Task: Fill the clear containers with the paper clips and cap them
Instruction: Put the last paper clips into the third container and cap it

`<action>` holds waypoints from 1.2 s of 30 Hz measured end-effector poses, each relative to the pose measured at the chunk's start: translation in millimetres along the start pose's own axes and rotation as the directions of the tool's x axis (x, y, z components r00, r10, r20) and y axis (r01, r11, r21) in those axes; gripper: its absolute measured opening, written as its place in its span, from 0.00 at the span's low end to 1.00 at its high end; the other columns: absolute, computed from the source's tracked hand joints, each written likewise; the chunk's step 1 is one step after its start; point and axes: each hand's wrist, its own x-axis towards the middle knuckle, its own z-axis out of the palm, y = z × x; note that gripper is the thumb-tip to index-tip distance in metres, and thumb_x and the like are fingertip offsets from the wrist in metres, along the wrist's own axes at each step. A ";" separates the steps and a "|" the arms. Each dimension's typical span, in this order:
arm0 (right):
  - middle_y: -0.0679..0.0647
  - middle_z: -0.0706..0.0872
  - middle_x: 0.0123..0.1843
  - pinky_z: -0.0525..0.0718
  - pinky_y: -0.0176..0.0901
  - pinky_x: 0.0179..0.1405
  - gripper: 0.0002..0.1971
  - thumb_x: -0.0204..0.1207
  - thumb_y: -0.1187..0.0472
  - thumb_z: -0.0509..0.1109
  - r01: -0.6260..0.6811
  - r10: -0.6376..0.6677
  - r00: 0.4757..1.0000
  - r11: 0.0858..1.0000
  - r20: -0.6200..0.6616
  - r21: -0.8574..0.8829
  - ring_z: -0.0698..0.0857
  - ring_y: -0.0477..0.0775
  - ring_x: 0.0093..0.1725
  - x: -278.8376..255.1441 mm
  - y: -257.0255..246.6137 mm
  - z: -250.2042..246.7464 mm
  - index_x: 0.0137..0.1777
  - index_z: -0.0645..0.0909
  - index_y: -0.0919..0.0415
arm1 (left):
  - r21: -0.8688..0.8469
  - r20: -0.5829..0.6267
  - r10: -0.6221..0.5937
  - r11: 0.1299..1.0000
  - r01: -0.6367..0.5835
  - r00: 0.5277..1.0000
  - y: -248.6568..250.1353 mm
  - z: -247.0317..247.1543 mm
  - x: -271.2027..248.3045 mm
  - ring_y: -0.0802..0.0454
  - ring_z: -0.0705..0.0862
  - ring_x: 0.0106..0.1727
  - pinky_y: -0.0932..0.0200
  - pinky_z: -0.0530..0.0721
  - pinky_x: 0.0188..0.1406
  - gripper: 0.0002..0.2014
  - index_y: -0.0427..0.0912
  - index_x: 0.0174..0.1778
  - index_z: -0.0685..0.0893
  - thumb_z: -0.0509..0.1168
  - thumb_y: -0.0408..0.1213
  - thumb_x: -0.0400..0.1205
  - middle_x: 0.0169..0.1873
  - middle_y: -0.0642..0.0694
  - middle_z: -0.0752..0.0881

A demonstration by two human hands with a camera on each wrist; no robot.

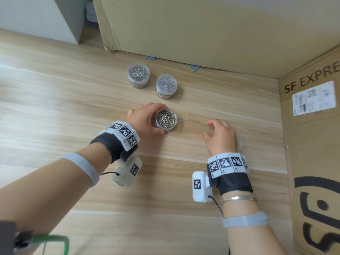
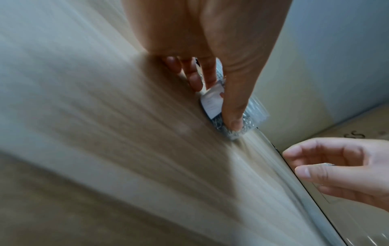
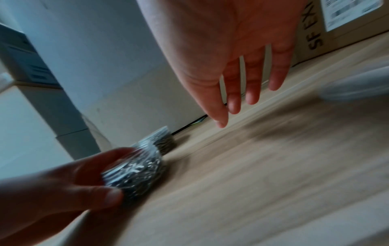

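Three clear round containers of silver paper clips stand on the wooden table. The two farther ones have hazy clear caps on. The nearest container shows no cap, and its clips lie bare. My left hand grips its side, thumb toward me and fingers behind; the left wrist view shows the thumb across the container's wall. My right hand hovers just right of it, fingers relaxed and spread, holding nothing. A blurred clear cap lies on the table to its right.
A tall cardboard sheet stands along the table's back edge. A printed cardboard box with a shipping label walls off the right side. Bare wood stretches to the left and toward me.
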 end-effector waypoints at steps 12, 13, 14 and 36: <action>0.59 0.69 0.75 0.70 0.57 0.71 0.32 0.71 0.59 0.70 -0.276 0.279 0.956 0.960 0.086 -0.047 0.69 0.66 0.72 11.0 66.1 -7.4 0.75 0.64 0.48 | -0.054 0.079 0.029 0.998 -0.025 0.996 44.8 33.3 23.5 0.46 0.75 0.61 0.38 0.71 0.64 0.35 0.56 0.63 0.73 0.78 0.42 0.60 0.56 0.53 0.78; 0.61 0.69 0.74 0.70 0.57 0.71 0.33 0.71 0.59 0.70 -0.297 0.297 0.950 0.955 0.091 -0.021 0.69 0.66 0.73 11.6 68.9 -7.6 0.76 0.63 0.50 | -0.057 0.082 0.037 0.998 -0.033 0.996 47.6 34.9 24.2 0.46 0.75 0.60 0.38 0.72 0.64 0.35 0.56 0.63 0.74 0.78 0.42 0.60 0.55 0.53 0.78; 0.64 0.69 0.73 0.71 0.55 0.70 0.34 0.72 0.59 0.70 -0.315 0.314 0.944 0.949 0.099 0.001 0.70 0.66 0.72 11.9 70.8 -8.1 0.77 0.60 0.51 | -0.063 0.082 0.046 0.997 -0.041 0.996 49.2 36.8 25.2 0.46 0.76 0.60 0.38 0.72 0.64 0.34 0.55 0.62 0.74 0.78 0.43 0.60 0.54 0.53 0.78; 0.46 0.80 0.61 0.79 0.49 0.66 0.13 0.64 0.58 0.76 0.268 -0.197 0.963 0.764 -0.182 0.587 0.77 0.44 0.68 5.0 1.9 -14.0 0.37 0.71 0.51 | -0.370 0.071 0.084 0.928 -0.052 0.994 68.3 36.2 19.8 0.45 0.87 0.50 0.46 0.83 0.57 0.34 0.39 0.65 0.71 0.78 0.31 0.64 0.63 0.45 0.80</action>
